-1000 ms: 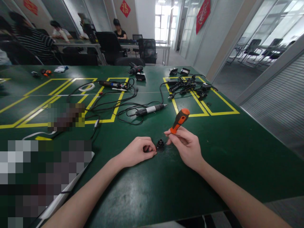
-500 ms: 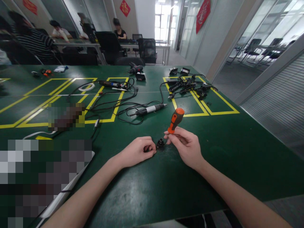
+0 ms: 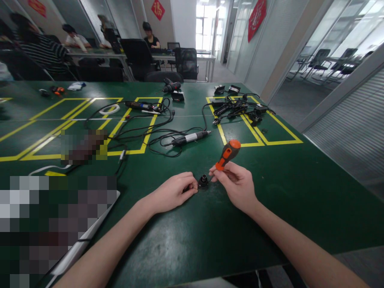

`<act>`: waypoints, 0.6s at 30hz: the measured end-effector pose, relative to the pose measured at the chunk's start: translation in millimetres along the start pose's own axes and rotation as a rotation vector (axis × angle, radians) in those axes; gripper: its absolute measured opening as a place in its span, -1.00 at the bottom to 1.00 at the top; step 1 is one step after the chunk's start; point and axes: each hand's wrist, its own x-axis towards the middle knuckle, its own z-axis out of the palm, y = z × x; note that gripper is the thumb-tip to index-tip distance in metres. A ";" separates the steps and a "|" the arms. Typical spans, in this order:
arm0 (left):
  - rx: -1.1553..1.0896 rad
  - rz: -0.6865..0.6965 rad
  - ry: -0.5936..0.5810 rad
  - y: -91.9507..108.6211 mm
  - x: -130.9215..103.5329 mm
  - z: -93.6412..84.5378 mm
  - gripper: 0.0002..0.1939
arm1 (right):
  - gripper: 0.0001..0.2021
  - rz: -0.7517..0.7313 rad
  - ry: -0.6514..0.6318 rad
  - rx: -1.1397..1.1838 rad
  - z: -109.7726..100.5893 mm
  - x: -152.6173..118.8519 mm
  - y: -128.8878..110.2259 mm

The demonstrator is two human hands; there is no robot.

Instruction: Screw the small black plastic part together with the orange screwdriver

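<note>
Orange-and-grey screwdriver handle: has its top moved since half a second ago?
Yes; the screwdriver handle has tilted rightward at its top, judged against the straight yellow table tape beyond it.

Office room, in use as a workshop. Before me: green tabletop (image 3: 288,200), marked into bays with yellow tape (image 3: 132,152); corded tool (image 3: 190,138), slim, grey and black; power drill (image 3: 171,87); screwdriver (image 3: 229,153), orange and dark grip, in my right hand (image 3: 240,184). Beyond: black office chairs (image 3: 185,62); seated people (image 3: 153,42); red wall hangings (image 3: 158,10); glass partition (image 3: 330,40), with more chairs behind it; slatted blinds (image 3: 357,110).
</note>
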 end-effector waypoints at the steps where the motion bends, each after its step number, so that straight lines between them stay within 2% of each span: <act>1: -0.004 -0.002 0.001 0.0 0.1 -0.2 -0.90 | -0.88 0.000 0.006 -0.003 0.5 0.1 -0.1; 7: -0.018 -0.026 0.009 0.0 0.8 -1.6 -0.90 | -0.91 0.024 0.045 0.035 1.8 -0.5 2.4; 11: 0.009 -0.015 0.000 -0.3 0.7 -1.6 -0.89 | -0.86 0.063 0.040 0.070 0.5 -0.1 4.3; 18: 0.025 -0.010 0.005 0.4 0.2 0.3 -0.91 | -0.86 0.038 0.031 0.066 0.6 -1.2 5.6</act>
